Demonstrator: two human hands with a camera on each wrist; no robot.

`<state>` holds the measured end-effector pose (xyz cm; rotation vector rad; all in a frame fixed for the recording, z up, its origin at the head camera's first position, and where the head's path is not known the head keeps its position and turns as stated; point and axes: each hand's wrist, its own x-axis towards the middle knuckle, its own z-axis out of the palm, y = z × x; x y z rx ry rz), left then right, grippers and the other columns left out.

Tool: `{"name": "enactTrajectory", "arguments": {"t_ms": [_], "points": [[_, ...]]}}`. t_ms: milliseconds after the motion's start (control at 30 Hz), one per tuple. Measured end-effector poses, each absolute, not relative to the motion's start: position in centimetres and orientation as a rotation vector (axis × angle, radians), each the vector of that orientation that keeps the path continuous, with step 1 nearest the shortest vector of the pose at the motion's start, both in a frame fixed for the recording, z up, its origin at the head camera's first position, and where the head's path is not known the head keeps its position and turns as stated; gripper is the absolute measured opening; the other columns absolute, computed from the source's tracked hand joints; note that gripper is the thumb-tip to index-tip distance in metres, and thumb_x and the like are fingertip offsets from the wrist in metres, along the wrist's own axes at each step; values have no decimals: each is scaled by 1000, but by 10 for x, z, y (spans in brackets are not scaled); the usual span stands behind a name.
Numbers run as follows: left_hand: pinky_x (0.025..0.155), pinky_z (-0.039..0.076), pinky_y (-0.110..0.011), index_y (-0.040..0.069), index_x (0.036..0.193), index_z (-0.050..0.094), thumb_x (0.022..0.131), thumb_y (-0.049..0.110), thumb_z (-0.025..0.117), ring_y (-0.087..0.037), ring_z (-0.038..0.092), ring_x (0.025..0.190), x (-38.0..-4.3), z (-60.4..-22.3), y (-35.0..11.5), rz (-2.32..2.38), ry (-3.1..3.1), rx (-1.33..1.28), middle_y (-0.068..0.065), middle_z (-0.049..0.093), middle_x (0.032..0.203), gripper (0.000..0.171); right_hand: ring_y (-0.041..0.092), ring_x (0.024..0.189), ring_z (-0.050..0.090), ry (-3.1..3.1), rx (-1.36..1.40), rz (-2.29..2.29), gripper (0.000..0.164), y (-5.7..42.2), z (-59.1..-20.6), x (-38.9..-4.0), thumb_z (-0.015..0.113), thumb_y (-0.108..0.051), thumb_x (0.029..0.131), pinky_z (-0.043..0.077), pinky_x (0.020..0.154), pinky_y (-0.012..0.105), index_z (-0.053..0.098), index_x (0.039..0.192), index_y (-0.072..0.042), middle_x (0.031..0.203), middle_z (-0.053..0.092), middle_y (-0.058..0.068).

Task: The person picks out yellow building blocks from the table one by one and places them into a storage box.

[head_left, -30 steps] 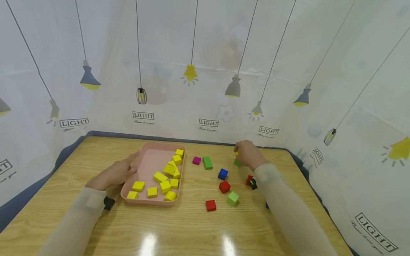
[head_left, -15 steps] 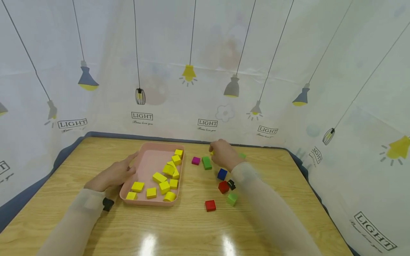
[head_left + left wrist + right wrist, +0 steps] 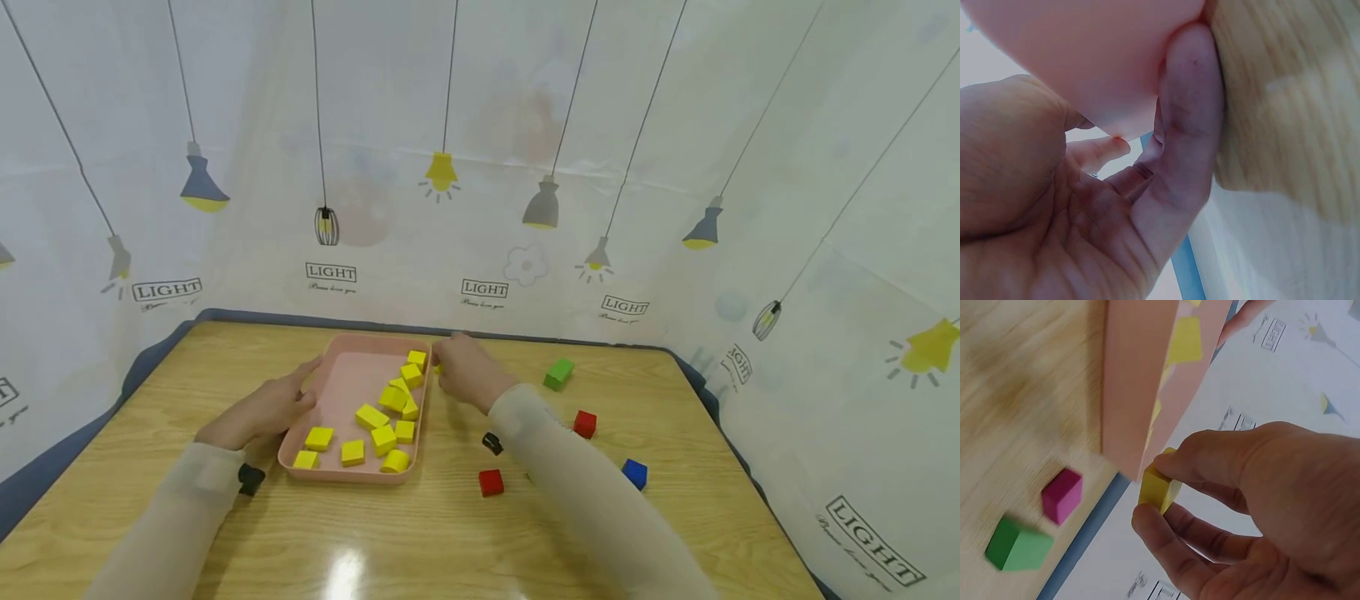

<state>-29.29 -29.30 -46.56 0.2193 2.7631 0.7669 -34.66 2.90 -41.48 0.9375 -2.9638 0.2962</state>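
Note:
My right hand [image 3: 476,375] pinches a yellow block [image 3: 1159,487] between thumb and fingers, just beside the right wall of the pink tray [image 3: 347,383]. Several yellow blocks [image 3: 371,417] lie in that tray, mostly along its right and near sides. At the tray's left side, my left hand [image 3: 258,411] grips the wall, as the left wrist view shows, with fingers low against its outside and the thumb at the rim. Below the right hand, in the right wrist view, a magenta block [image 3: 1063,495] and a green block [image 3: 1017,545] rest on the table.
To the right on the wooden table [image 3: 420,533] are a light green block [image 3: 558,374], a red block [image 3: 585,423] and a blue block [image 3: 634,474]. Another red block [image 3: 491,482] lies nearer. The right forearm hides further blocks. A printed curtain [image 3: 405,292] stands behind the table.
My right hand has carried the yellow block leftward from the back right of the table to the tray's right side. The left hand stays on the tray.

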Motion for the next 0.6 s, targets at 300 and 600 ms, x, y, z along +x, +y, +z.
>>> {"name": "enactTrajectory", "arguments": {"t_ms": [300, 600], "points": [[67, 44, -35, 13, 162, 4, 106, 21, 47, -21, 51, 67, -294, -467, -294, 804, 2765, 235, -9, 49, 78, 71, 11, 93, 52, -2961, 1138, 344, 30, -16, -408, -324, 75, -5, 88, 49, 80, 19, 70, 117, -12, 107, 62, -2], [71, 44, -38, 17, 163, 4, 107, 25, 47, -21, 53, 71, -295, -467, -295, 793, 2757, 234, -9, 51, 80, 71, 6, 90, 53, -3023, 1307, 416, 34, -51, -407, -308, 74, -11, 92, 48, 79, 15, 66, 123, -20, 112, 57, -5]]}}
